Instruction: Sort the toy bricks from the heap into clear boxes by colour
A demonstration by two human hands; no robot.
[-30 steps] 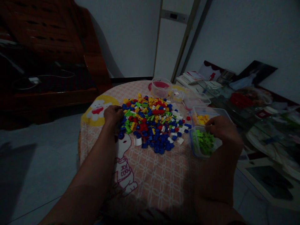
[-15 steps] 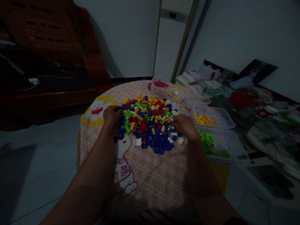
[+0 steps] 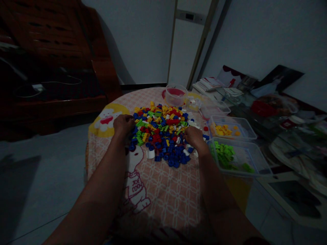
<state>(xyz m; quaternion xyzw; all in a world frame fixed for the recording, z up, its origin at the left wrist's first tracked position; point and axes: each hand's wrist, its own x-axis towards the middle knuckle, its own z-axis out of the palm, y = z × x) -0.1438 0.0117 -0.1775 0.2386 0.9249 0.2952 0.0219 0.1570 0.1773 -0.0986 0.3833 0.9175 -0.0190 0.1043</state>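
A heap of mixed toy building bricks [image 3: 163, 132] in blue, red, yellow, green and white spreads over the round table. At its left edge rests my left hand [image 3: 123, 124], fingers curled together; anything between them is hidden. My right hand [image 3: 194, 136] reaches into the right side of the heap, beside white and blue bricks. Its fingers are bent in a pinch, and their tips are too dark to show what they hold. A white brick [image 3: 150, 154] lies at the near edge of the heap, beside a cluster of blue bricks [image 3: 175, 157].
Right of the heap stand a clear box with yellow bricks [image 3: 214, 119] and another with green bricks [image 3: 264, 166]. A round clear tub [image 3: 176, 98] is at the back. A cluttered glass table adjoins on the right; a wooden bench [image 3: 99, 76] is at far left.
My right hand has shifted a little left, further into the heap, uncovering a red brick and blue bricks to its right. My left hand has stayed nearly still.
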